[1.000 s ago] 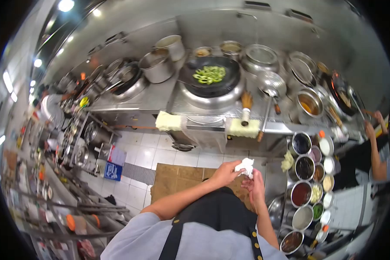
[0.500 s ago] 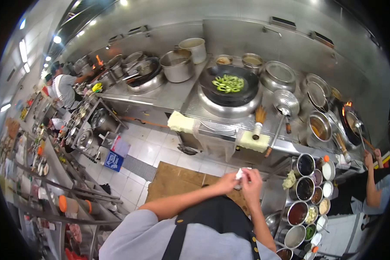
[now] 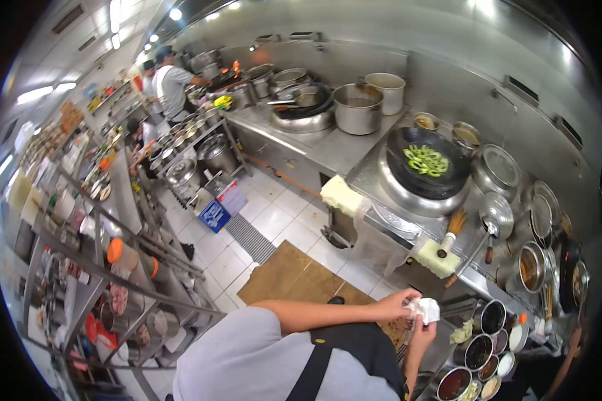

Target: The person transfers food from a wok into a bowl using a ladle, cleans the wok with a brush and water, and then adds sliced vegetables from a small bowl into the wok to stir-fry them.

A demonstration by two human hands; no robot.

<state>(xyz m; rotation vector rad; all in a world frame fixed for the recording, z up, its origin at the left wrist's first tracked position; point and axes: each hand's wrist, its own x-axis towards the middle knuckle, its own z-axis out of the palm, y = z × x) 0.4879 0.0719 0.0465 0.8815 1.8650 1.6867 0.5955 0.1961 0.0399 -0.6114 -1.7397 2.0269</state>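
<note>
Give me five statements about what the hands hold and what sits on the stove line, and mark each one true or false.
1. Both hands are on a crumpled white tissue. True: the left hand and the right hand both have it in their grip.
2. The black wok holds green vegetable pieces. True.
3. The wok holds red soup. False: only green pieces show in it.
4. A bamboo brush lies on the front edge of the stove. True.
5. The person's hands are on the ladle. False: the ladle lies untouched beside the wok.
</note>
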